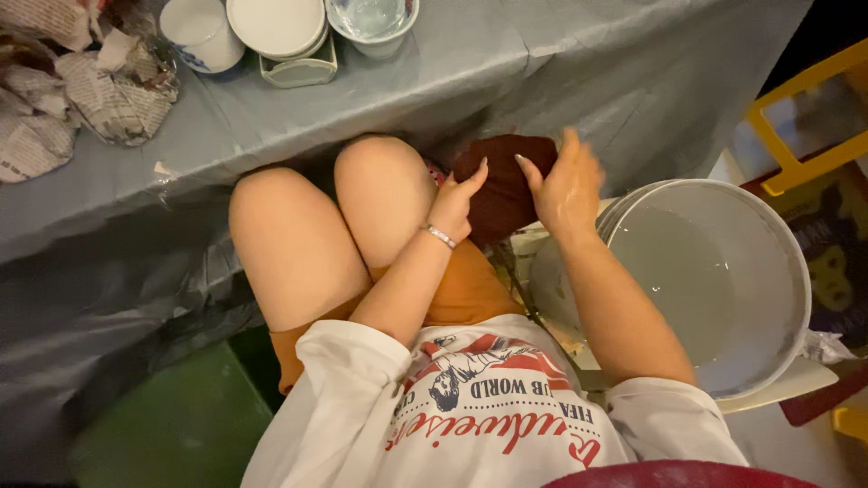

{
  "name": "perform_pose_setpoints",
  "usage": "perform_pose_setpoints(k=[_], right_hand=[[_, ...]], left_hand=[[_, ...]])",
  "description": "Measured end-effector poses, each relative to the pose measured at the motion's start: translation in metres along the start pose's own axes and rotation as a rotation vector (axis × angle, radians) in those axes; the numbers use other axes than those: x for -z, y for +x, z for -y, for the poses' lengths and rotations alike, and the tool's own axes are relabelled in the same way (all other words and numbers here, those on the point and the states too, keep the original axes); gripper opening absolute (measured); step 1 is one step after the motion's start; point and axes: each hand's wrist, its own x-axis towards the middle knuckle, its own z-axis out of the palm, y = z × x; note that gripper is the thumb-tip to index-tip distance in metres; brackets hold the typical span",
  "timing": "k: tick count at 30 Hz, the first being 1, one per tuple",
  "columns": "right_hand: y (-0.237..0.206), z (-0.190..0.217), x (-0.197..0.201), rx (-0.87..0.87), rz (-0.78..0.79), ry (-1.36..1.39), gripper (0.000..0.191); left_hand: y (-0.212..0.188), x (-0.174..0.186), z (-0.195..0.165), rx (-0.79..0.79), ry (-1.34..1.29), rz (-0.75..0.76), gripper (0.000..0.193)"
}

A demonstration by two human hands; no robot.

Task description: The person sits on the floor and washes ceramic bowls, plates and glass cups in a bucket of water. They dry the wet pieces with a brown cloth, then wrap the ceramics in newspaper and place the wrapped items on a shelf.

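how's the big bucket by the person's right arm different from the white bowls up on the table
The bucket stands low beside the person and holds cloudy grey water; the bowls sit on the grey-covered table, stacked, with no water showing in them. The bucket is far larger and deeper, the bowls small and shallow. Both are round and whitish.

A table (506, 81) is being covered by a grey plastic sheet (108, 271), which is hanging down to the floor at the left. A green floor patch (172, 425) is being shown near left. A yellow frame (796, 117) is being lit dimly at far right.
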Motion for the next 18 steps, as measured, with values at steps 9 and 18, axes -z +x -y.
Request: perform_pose_setpoints(k=[9,18], right_hand=[[-0.011,0.017,-0.008,0.822,0.170,-0.064,0.117],[0.002,-0.011,-0.016,0.747,0.198,-0.032,0.066]], left_hand=[[-0.010,-0.003,-0.016,-0.019,-0.145,0.046,0.045],[0.006,0.007,-0.024,0.063,-0.012,0.053,0.047]])
